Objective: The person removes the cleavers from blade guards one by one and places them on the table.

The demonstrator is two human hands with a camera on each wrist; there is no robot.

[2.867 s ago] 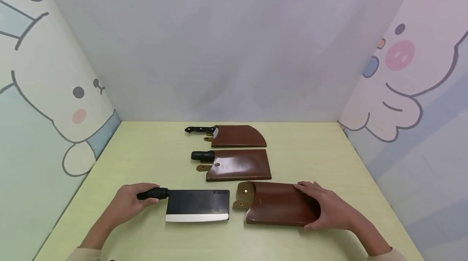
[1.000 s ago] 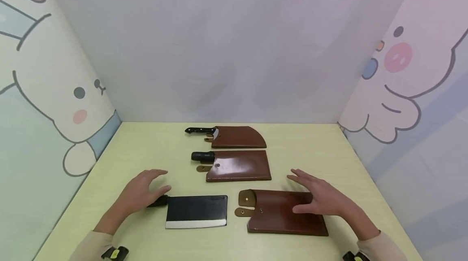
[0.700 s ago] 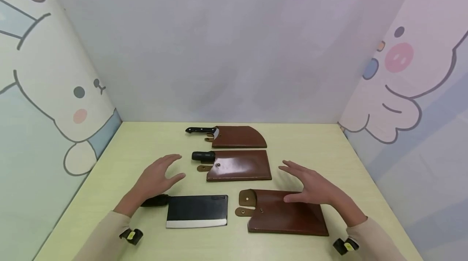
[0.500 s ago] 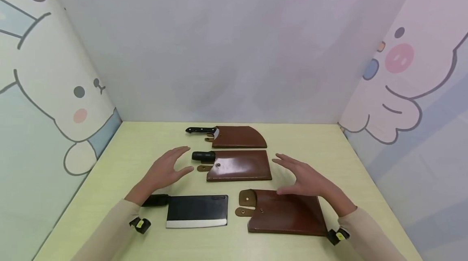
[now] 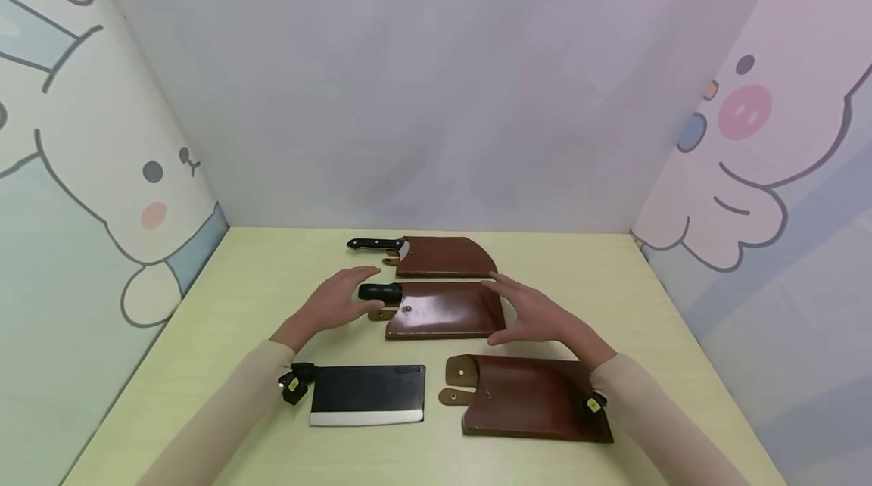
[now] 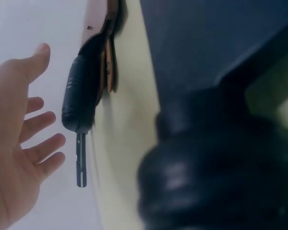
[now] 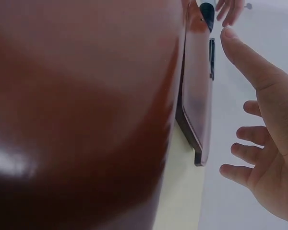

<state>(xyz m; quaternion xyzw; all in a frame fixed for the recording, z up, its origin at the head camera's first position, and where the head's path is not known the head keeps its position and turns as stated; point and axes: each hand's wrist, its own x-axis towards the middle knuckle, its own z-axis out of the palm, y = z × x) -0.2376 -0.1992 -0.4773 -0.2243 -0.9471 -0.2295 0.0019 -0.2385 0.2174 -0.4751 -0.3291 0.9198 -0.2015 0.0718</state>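
Note:
My left hand [image 5: 337, 300], fingers spread, hovers beside the black handle [image 5: 380, 292] of the middle knife; in the left wrist view that handle [image 6: 80, 93] stands apart from the hand [image 6: 19, 134]. My right hand [image 5: 534, 312] is over the right end of the brown middle sheath [image 5: 450, 309], its fingers parted and holding nothing; whether it touches the sheath I cannot tell. In the right wrist view a gap shows between the hand [image 7: 273, 129] and that sheath [image 7: 197, 91]. An unsheathed black cleaver [image 5: 368, 389] lies in front, its handle partly hidden by the left wrist camera.
A large brown sheath [image 5: 524, 395] with two tan straps lies at the front right under my right forearm. Behind the middle sheath lies another sheathed knife [image 5: 446, 257], its black handle pointing left. Grey and cartoon-printed walls enclose the pale table [image 5: 572, 266].
Both hands have let go, the left of the cleaver handle and the right of the front sheath. They have moved forward and inward to either end of the middle sheathed knife.

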